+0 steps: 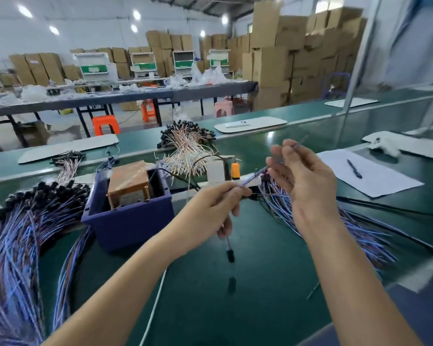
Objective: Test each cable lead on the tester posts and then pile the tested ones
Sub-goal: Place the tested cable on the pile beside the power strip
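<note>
At your 9 o'clock a heap of blue leads [23, 233] lies on the green table [248, 320]; whether these are tested or waiting, nothing shows. Your left hand [215, 203] has its fingers curled round one lead [253, 177], black plug [230, 254] dangling below. The white block [216, 171] at 12 o'clock is likely the tester, and this lead is not on it. Your right hand [308, 181] has its fingers loosely spread at the lead's far end; I cannot tell whether they pinch it. A second heap [360, 233] lies at 3 o'clock, so plenty seems left.

For room: the blue box [128, 216] crowds your left forearm at 10 o'clock; bare table at 6 o'clock, crossed by a white cord [155, 305]; the table edge runs at 4 o'clock.
</note>
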`<control>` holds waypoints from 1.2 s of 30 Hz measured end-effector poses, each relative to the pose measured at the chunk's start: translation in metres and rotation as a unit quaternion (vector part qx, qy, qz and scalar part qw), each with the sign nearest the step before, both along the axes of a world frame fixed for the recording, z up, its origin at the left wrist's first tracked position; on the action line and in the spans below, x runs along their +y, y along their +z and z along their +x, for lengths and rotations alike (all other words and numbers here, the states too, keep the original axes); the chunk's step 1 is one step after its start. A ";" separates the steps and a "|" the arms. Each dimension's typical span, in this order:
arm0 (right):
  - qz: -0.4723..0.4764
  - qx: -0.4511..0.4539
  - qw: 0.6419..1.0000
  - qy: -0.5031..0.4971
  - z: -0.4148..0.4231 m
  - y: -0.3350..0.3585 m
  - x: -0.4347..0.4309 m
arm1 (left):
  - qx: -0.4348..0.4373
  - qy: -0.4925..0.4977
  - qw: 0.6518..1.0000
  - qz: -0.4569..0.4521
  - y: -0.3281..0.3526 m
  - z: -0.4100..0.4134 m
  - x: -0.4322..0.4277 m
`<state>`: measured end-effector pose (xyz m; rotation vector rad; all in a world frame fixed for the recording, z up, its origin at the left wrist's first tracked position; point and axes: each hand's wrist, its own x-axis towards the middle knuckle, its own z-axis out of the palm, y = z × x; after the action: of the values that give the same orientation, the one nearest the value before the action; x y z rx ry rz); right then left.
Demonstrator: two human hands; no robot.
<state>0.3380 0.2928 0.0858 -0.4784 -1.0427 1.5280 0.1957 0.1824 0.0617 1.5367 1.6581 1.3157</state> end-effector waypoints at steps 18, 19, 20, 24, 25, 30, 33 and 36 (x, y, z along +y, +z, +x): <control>-0.271 0.000 0.958 -0.091 0.050 -0.107 0.027 | 0.472 -0.002 0.871 -0.134 -0.044 0.035 0.169; -0.266 -0.005 0.961 -0.076 0.048 -0.107 0.024 | 0.458 -0.002 0.881 -0.121 -0.051 0.034 0.162; -0.261 -0.015 0.964 -0.059 0.045 -0.107 0.021 | 0.445 -0.004 0.889 -0.107 -0.055 0.033 0.154; -0.173 -0.096 0.980 0.001 0.018 -0.103 -0.003 | 0.377 -0.017 0.925 -0.045 -0.052 0.022 0.109; -0.138 -0.115 0.984 0.010 0.009 -0.101 -0.011 | 0.361 -0.013 0.932 -0.032 -0.049 0.018 0.096; -0.006 -0.138 0.989 0.053 -0.044 -0.099 -0.058 | 0.250 0.019 0.968 -0.035 -0.034 -0.015 0.014; 0.078 -0.156 0.979 0.107 -0.075 -0.104 -0.092 | 0.213 0.055 0.974 -0.049 -0.030 -0.043 -0.040; 0.164 -0.182 0.958 0.148 -0.101 -0.112 -0.121 | 0.211 0.059 0.974 -0.053 -0.027 -0.070 -0.095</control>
<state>0.2369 0.1720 -0.0261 -0.3885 -1.6867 1.5125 0.1259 0.0874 0.0343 1.7627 2.0699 0.9816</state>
